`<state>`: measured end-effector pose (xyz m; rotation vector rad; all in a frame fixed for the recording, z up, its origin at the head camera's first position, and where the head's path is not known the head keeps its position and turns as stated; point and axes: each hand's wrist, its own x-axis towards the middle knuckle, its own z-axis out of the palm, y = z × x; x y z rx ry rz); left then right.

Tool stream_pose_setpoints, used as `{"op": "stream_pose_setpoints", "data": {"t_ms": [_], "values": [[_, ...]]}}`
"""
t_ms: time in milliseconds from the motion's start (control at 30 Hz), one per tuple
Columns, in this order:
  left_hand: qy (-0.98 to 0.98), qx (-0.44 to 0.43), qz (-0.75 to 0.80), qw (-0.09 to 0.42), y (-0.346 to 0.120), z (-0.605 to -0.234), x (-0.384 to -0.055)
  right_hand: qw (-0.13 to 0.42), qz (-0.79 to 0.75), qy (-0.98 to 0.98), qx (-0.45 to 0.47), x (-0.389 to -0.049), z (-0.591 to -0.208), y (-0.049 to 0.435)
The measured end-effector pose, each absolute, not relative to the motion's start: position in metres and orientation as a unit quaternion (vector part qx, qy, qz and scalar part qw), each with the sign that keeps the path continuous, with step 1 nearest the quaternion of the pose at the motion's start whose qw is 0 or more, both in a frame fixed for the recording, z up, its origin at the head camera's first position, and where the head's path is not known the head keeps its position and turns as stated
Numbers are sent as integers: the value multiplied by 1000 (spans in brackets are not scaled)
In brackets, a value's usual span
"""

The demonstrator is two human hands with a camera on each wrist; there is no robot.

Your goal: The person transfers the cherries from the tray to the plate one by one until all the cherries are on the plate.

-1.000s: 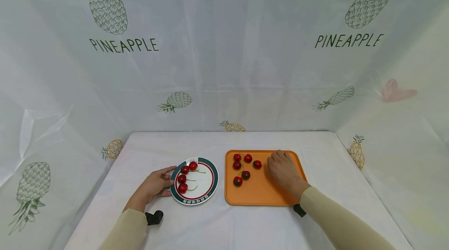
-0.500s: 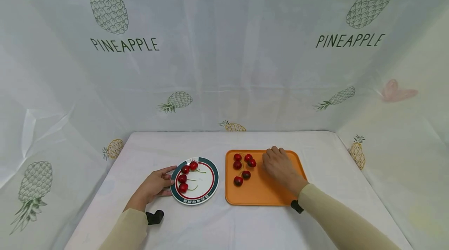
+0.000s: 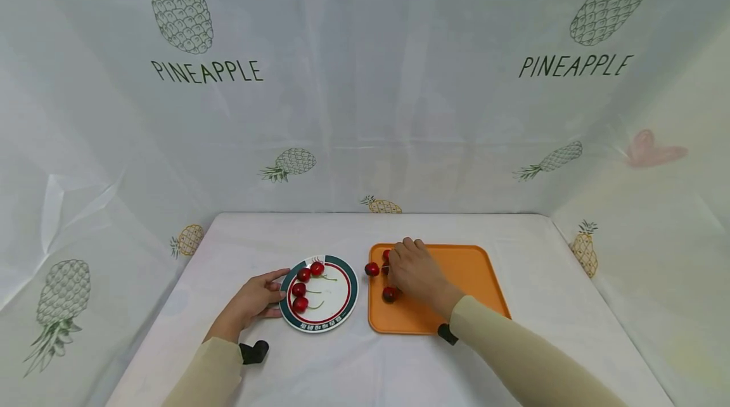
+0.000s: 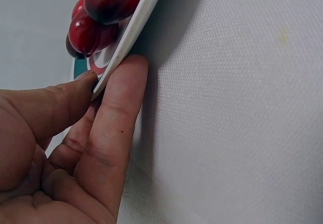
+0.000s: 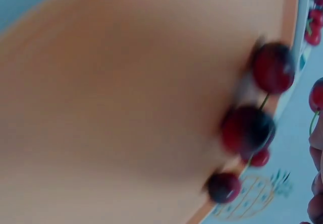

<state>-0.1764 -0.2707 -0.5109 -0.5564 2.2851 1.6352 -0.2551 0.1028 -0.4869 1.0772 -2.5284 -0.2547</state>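
My left hand [image 3: 253,301] pinches the left rim of a white plate [image 3: 340,305] with a green band. In the left wrist view, the thumb [image 4: 65,103] lies on the rim with a finger underneath. Several red cherries with stems [image 3: 300,304] sit on the plate's left half. Over the orange tray [image 3: 467,286], my right hand [image 3: 419,274] pinches the stem of a cherry [image 3: 372,269], which hangs at the tray's left edge. In the right wrist view this cherry [image 5: 316,96] shows beside the fingertips. More dark red cherries [image 3: 390,294] lie on the tray, partly hidden by the hand.
A white cloth [image 3: 319,369] covers the table, with the plate left of the tray and a narrow gap between them. Behind and at the sides hangs a pale sheet [image 3: 376,103] printed with pineapples.
My right hand has moved left across the tray, carrying one cherry by its stem from among the others to the tray's left edge. The left hand and plate stay in place.
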Motion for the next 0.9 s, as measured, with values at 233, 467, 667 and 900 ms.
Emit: {"op": "stream_pose_setpoints", "data": {"t_ms": [233,467,667,900], "values": [[785,-194,572,139,-271,-511,-177,180,-106,-886,413,-243,-492,62],[783,-190,575,140,-271,-512,-177,186,-124,-868,443,-228,-502,28],[784,-184,576,140,-271,-512,-175,193,-129,-869,436,-221,-508,9],[787,-186,571,141,-272,-511,-175,170,-124,-879,427,-218,-513,-2]]}}
